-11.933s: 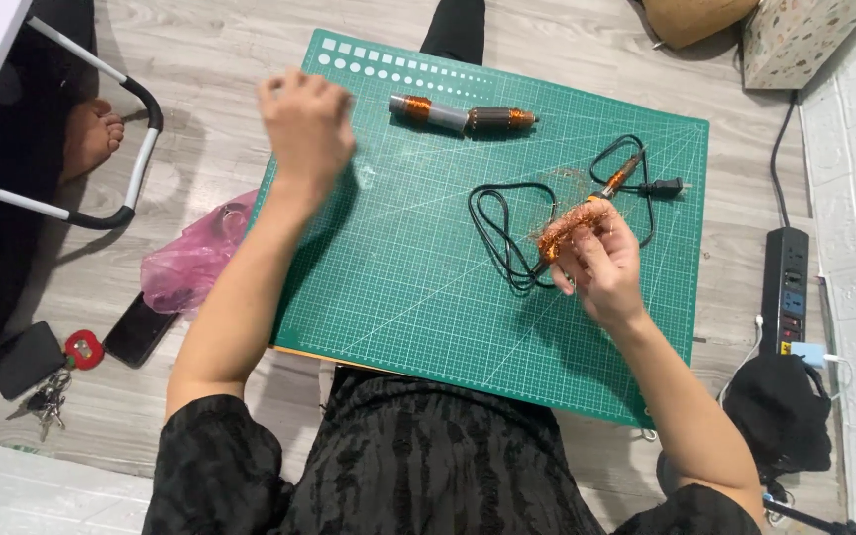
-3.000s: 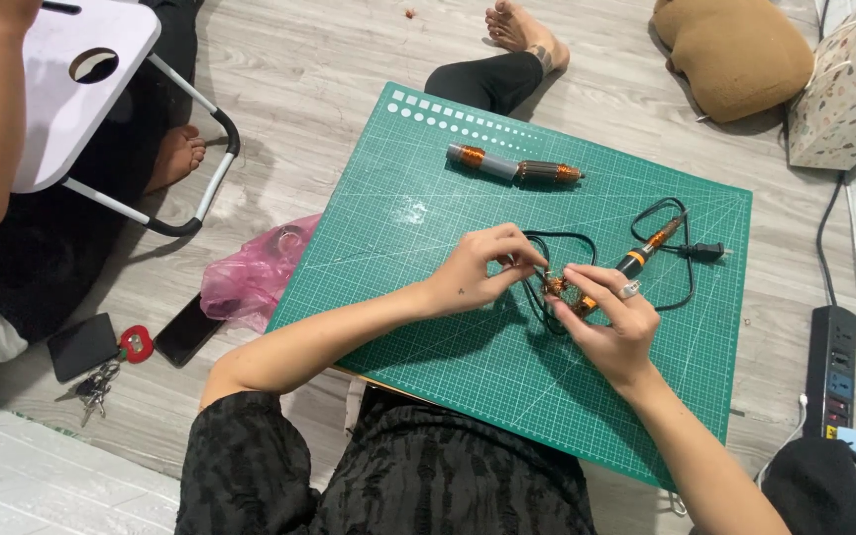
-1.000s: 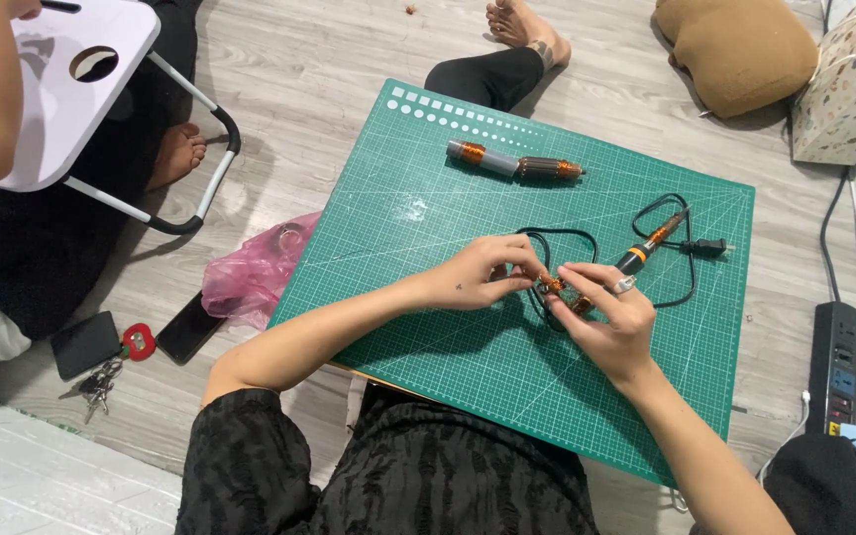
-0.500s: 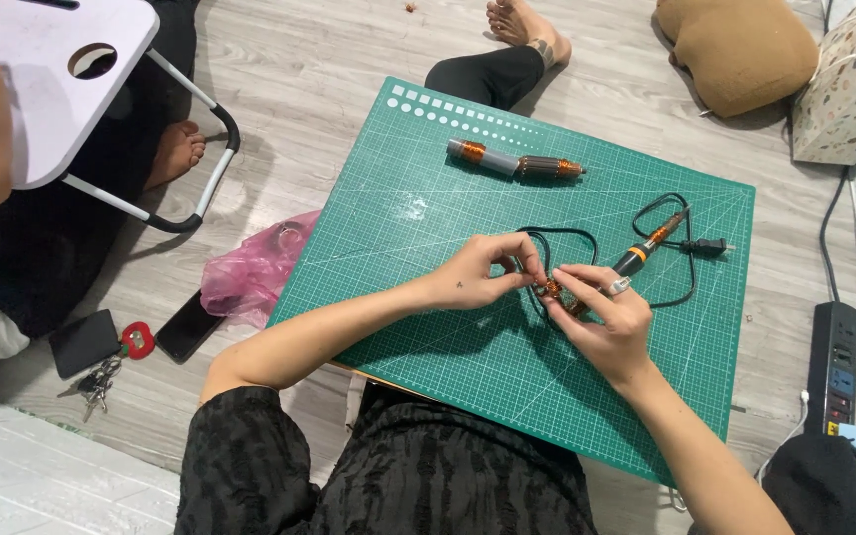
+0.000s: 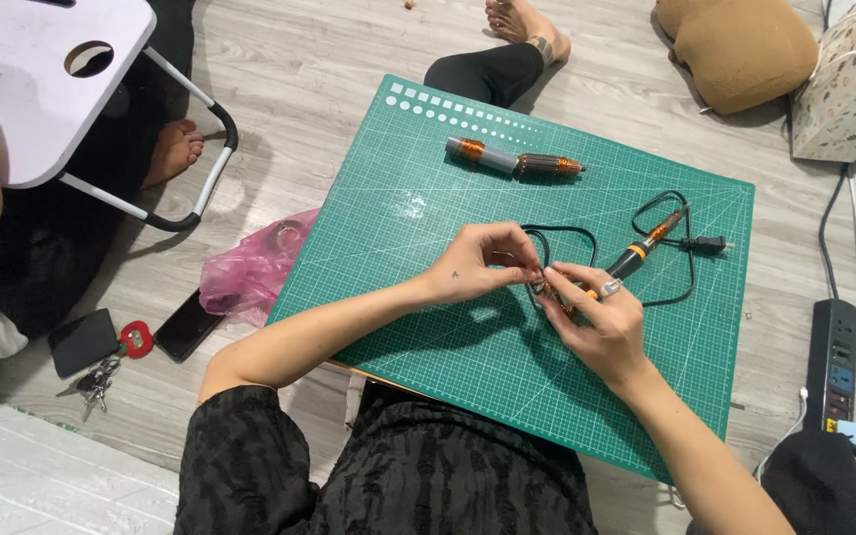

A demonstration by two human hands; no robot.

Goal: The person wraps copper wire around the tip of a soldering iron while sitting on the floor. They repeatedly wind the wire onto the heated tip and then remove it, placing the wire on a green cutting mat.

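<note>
Cable (image 5: 559,234): thin, limp, light; your left hand (image 5: 478,263) and right hand (image 5: 601,322) pinch shut on it, fingertips meeting. Grip beside the stiff pen tool (image 5: 636,256).

A small copper-coloured part (image 5: 547,289) is pinched between the left hand (image 5: 482,263) and the right hand (image 5: 601,322) over a green cutting mat (image 5: 418,287), beside a black cord (image 5: 567,234).

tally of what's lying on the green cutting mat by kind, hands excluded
Cylindrical tools with orange-copper bands, lying end to end near the mat's far edge: 2
Black and orange pen-shaped tool: 1
Black cord with plug: 1
Small copper-coloured part, pinched between the left hand and right hand: 1
Total: 5
</note>
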